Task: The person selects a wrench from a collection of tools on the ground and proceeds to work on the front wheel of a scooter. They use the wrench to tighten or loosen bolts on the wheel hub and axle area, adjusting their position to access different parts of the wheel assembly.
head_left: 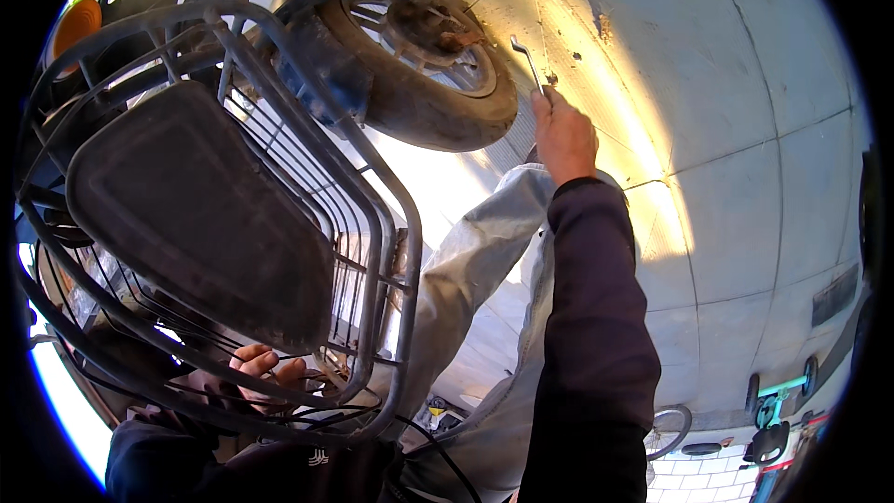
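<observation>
My right hand (564, 142) is stretched out beyond my knee, its fingers wrapped round the shank of a metal wrench (526, 61). The wrench's free end points up and away, just right of a scooter wheel (438, 116) with a worn black tyre and a rusty hub; it is apart from the tyre. My left hand (268, 374) is at the lower end of a black tubular rack (406, 224), fingers curled in a pinch among thin black cables (438, 456). Bars partly cover it, and what it pinches is hidden. A dark padded seat (200, 214) lies inside the rack.
The wheel is on a floor of large grey tiles (736, 214), with dirt spots and a sunlit strip beside it. An orange round reflector (76, 33) is at the upper left. A small turquoise-and-black wheeled frame (771, 428) stands at the lower right near a bicycle wheel (675, 433).
</observation>
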Action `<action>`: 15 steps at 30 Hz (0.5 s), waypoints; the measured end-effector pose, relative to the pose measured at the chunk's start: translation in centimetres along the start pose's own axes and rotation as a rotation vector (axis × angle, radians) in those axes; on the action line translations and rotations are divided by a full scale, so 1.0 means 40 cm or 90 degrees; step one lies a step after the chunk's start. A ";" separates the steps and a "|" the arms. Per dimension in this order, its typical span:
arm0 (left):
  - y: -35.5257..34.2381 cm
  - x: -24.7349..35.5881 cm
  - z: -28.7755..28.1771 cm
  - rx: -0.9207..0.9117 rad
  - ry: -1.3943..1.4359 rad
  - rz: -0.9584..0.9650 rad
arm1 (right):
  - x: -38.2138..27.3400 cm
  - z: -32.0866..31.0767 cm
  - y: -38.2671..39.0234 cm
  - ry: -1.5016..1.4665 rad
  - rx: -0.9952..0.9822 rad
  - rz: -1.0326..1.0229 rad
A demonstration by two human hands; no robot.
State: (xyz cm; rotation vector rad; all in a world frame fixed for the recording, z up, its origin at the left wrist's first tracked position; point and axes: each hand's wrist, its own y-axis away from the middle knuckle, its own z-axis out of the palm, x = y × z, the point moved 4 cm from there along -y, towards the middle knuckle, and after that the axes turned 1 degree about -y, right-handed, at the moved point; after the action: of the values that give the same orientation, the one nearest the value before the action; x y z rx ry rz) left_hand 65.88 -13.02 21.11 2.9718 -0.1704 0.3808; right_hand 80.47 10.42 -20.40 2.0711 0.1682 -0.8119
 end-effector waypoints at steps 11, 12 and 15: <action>0.022 0.005 0.002 -0.067 0.007 -0.042 | -0.114 0.005 -0.108 -0.035 -0.003 -0.118; 0.023 0.005 0.001 -0.083 0.013 -0.049 | -0.124 -0.001 -0.103 -0.036 0.031 -0.160; 0.028 -0.011 0.000 -0.117 0.084 -0.101 | -0.151 -0.029 -0.110 0.020 -0.010 -0.192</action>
State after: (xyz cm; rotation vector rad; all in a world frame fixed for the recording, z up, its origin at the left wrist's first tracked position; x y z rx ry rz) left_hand 65.30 -14.08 21.14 2.7449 0.0433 0.5092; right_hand 74.57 15.06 -19.31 2.0723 0.5127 -0.9548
